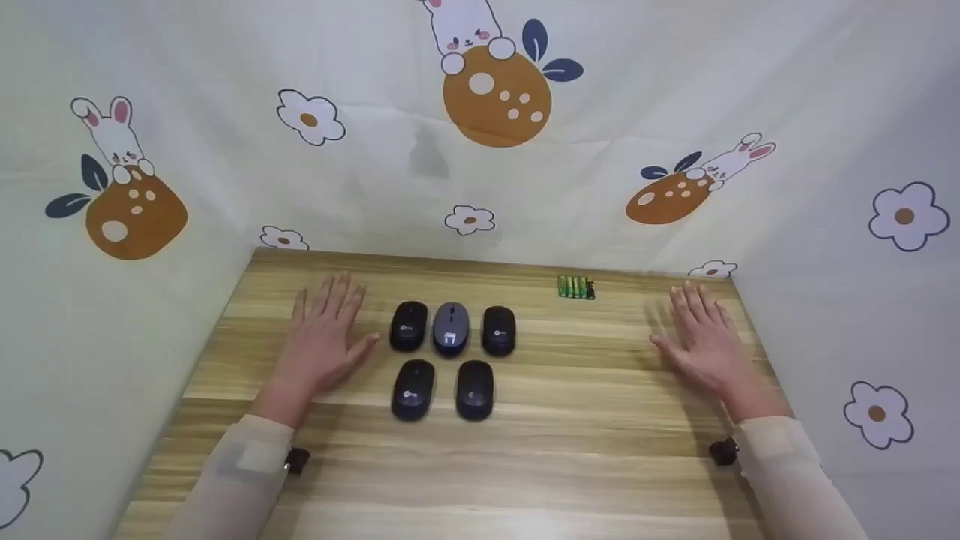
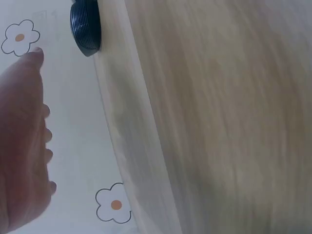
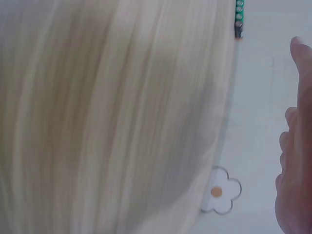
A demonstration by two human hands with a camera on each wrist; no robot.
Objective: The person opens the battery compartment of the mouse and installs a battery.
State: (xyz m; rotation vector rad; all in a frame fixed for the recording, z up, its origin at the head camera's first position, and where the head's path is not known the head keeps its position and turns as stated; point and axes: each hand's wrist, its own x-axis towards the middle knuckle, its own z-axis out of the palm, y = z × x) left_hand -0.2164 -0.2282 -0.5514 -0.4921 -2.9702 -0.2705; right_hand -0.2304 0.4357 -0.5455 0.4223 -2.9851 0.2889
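Note:
Five computer mice sit in two rows on the wooden table. The back row has a black mouse [image 1: 409,326], a grey mouse [image 1: 451,329] with light markings, and another black mouse [image 1: 499,331]. In front of them are two more black mice, a left one [image 1: 412,389] and a right one [image 1: 475,390]. My left hand [image 1: 322,337], fingers spread and holding nothing, is to the left of the mice. Far to the right, my right hand [image 1: 703,337] is likewise spread with nothing in it. Nearest to it lies a row of several green batteries [image 1: 576,287].
The wooden table [image 1: 570,465] ends at a pale cloth [image 1: 375,172] printed with rabbits, oranges and flowers, which rises behind and on both sides. Small black devices are worn at the left wrist [image 1: 297,460] and right wrist [image 1: 724,451].

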